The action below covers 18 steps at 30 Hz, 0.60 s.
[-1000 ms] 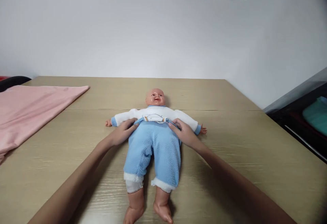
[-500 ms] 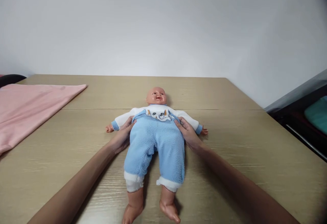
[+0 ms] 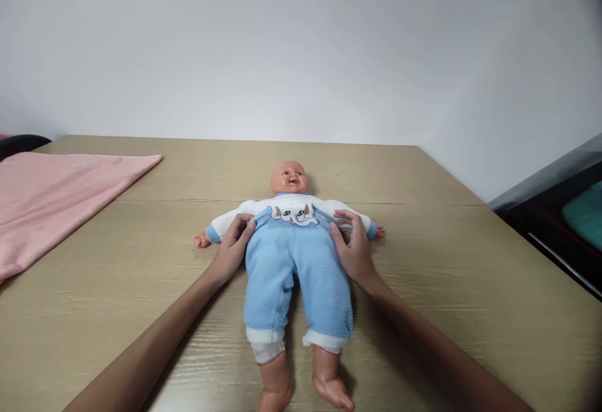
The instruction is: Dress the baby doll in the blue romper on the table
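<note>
Blue fleece trousers [image 3: 294, 249] on the doll [image 3: 288, 177] lie lengthwise between both hands. The right hand [image 3: 356, 249] has its fingers wide; whether the left hand [image 3: 232, 247] pinches cloth, I cannot tell.

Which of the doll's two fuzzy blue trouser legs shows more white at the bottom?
The fuzzy blue trouser leg on the picture's left: white fabric shows below its cuff, while the right-hand trouser leg has only a white cuff.

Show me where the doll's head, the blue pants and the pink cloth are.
Doll's head [image 3: 288, 177]: head-camera view, middle of its front.
Blue pants [image 3: 296, 250]: head-camera view, front, above the leg split.
Pink cloth [image 3: 59, 202]: head-camera view, middle of its visible spread.
</note>
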Available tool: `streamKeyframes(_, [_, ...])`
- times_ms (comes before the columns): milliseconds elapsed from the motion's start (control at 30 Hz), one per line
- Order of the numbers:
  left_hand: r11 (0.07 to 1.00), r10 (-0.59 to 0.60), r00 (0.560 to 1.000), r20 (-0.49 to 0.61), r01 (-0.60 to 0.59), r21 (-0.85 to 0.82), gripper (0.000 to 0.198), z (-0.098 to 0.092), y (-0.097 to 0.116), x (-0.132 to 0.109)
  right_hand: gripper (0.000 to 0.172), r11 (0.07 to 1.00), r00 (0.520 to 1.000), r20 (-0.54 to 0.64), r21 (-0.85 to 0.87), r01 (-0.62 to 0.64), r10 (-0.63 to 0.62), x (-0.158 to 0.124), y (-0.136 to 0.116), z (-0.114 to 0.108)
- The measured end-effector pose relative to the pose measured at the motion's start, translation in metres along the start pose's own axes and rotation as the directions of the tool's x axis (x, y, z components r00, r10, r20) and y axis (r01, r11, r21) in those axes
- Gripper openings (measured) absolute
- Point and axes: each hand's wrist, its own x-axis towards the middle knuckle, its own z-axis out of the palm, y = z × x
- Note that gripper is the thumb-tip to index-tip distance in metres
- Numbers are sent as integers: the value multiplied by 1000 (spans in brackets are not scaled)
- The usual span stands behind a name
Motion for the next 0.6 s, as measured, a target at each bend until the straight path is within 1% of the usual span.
streamKeyframes(67, [1000,8,999,-44,-9,-28,36,5,-5,0,33,983,989,-46,-128,132,-139,-1,-15,-3])
streamKeyframes(133, [998,7,996,-91,-13,-59,35,8,-8,0,29,949,967,-8,-193,248,-255,5,-37,-3])
streamKeyframes(167, [997,7,993,-117,-16,-71,35,9,-8,0,26,934,954,36,-199,298,-296,11,-49,0])
streamKeyframes(233, [996,11,987,-162,-25,-85,36,9,-6,-1,23,908,921,163,-179,379,-353,26,-75,10])
streamKeyframes(300, [996,16,984,-176,-31,-82,36,10,-5,-2,22,881,870,295,-146,450,-395,45,-99,30])
streamKeyframes(367, [997,28,984,-176,-41,-69,35,9,-5,-4,21,853,804,427,-125,506,-414,66,-115,56])
streamKeyframes(400, [997,41,983,-178,-51,-52,33,9,-6,-4,21,843,759,516,-121,524,-398,77,-119,71])
streamKeyframes(433, [998,58,981,-187,-64,-26,32,8,-7,-5,22,833,694,624,-121,541,-360,88,-122,86])
streamKeyframes(467, [997,77,977,-200,-78,5,30,8,-7,-5,23,820,612,727,-119,560,-313,98,-123,101])
streamKeyframes(500, [995,96,973,-211,-89,41,29,8,-8,-6,24,807,515,814,-103,582,-268,108,-123,115])
streamKeyframes(567, [990,113,969,-221,-92,104,26,7,-7,-7,28,793,332,919,-34,609,-215,126,-118,139])
streamKeyframes(600, [989,111,969,-221,-86,121,26,7,-6,-8,33,791,256,944,8,612,-207,134,-114,149])
